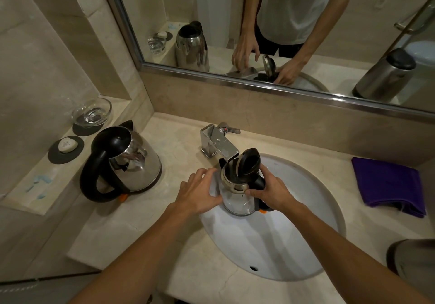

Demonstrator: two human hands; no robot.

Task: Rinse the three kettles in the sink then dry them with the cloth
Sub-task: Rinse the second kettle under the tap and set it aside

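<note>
You held the kettle upright over the sink, its mouth just under the tap, its lid tipped open; your right hand gripped the black handle, fingers curled round it; your left hand cupped the steel side, fingers and thumb curved against it. A second kettle stood shut on the desk, left of the sink; the folded purple cloth lay on the right; the blurred steel shape at the lower right edge was probably the third kettle.
</note>
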